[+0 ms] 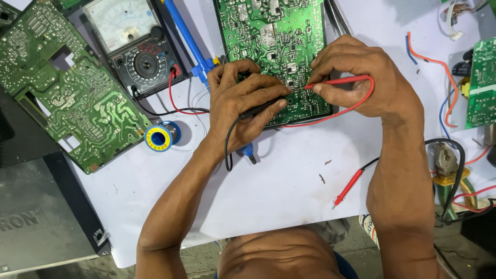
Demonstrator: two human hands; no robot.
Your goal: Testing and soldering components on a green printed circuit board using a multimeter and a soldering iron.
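A green circuit board (pixel 274 36) lies at the top centre of the white table (pixel 289 181). My left hand (pixel 243 101) rests on the board's near edge and grips a black test probe (pixel 261 108), whose black lead loops down past my wrist. My right hand (pixel 356 77) pinches a red test probe (pixel 336 81) with its tip on the board, close to the black probe's tip. The red lead (pixel 356 106) curves under my right hand. Both leads run toward an analog multimeter (pixel 137 44) at the upper left.
A second green board (pixel 67 88) lies at the left beside a solder spool (pixel 160 137). A blue-handled tool (pixel 188 39) sits next to the meter. A loose red probe (pixel 349 187), pliers (pixel 447 170), coloured wires and another board (pixel 481 82) crowd the right. A dark case (pixel 36 217) is at lower left.
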